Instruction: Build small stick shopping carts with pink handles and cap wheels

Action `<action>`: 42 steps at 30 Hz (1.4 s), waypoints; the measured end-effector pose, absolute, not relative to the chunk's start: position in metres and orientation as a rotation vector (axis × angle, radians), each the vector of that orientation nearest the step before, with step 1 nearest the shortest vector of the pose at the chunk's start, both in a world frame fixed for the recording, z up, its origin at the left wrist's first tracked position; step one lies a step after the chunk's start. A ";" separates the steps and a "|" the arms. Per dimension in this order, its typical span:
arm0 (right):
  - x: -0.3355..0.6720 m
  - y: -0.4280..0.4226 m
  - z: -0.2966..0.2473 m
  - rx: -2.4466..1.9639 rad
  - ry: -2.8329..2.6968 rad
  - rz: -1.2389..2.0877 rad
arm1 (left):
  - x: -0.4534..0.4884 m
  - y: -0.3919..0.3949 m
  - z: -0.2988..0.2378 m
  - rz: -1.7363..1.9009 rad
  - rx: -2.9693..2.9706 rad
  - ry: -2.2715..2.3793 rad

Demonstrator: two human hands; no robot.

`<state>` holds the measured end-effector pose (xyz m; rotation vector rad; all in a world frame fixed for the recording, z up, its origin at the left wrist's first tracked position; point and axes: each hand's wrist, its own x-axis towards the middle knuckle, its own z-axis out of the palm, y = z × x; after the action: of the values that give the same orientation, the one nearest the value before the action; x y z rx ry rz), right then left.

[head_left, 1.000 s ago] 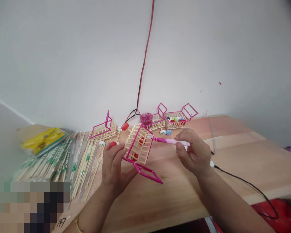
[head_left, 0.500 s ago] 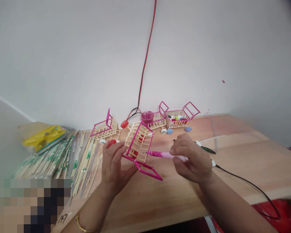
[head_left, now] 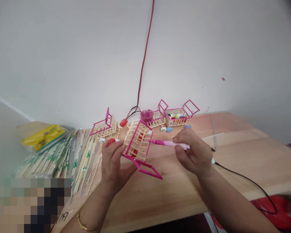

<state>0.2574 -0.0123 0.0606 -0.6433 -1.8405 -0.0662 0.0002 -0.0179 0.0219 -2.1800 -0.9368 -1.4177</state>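
Observation:
My left hand (head_left: 115,165) grips a small stick-built shopping cart (head_left: 138,142), tilted with its basket opening toward me. The cart's rim and handle are magenta, its slats are pale wood, and red caps show as wheels. In my right hand (head_left: 194,150) is a pink marker (head_left: 166,143), its tip touching the cart's right-hand rim. Beyond stand three similar carts: one at the left (head_left: 104,126), one in the middle (head_left: 156,118), and one at the right (head_left: 178,116) filled with coloured caps. A clear cup (head_left: 147,115) with magenta contents sits among them.
Bundles of wooden sticks (head_left: 82,158) and a yellow packet (head_left: 46,137) lie on the left of the wooden table (head_left: 150,200). A black cable (head_left: 242,178) runs off the right front edge. Another cable (head_left: 144,61) hangs down the wall. Something red (head_left: 274,212) is below the table.
My right hand has moved slightly up and right, and the marker tip has shifted up along the cart's rim. My left hand and the cart have barely moved.

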 end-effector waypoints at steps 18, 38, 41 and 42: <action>0.243 -0.021 0.063 -0.423 -1.945 0.111 | -0.004 -0.016 0.020 -1.438 -2.121 -0.950; 0.255 -0.016 0.061 -0.550 -1.863 0.022 | -0.002 -0.019 0.022 -1.436 -2.125 -0.951; 0.250 -0.019 0.064 -0.481 -1.905 0.057 | -0.003 -0.018 0.021 -1.443 -2.110 -0.992; 0.249 -0.020 0.064 -0.472 -1.909 0.073 | -0.003 -0.018 0.021 -1.446 -2.109 -1.002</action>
<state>0.2492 -0.0197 0.0639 -0.4722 -1.9093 0.0731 -0.0033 -0.0184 0.0212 -2.1088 -1.0023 -1.4456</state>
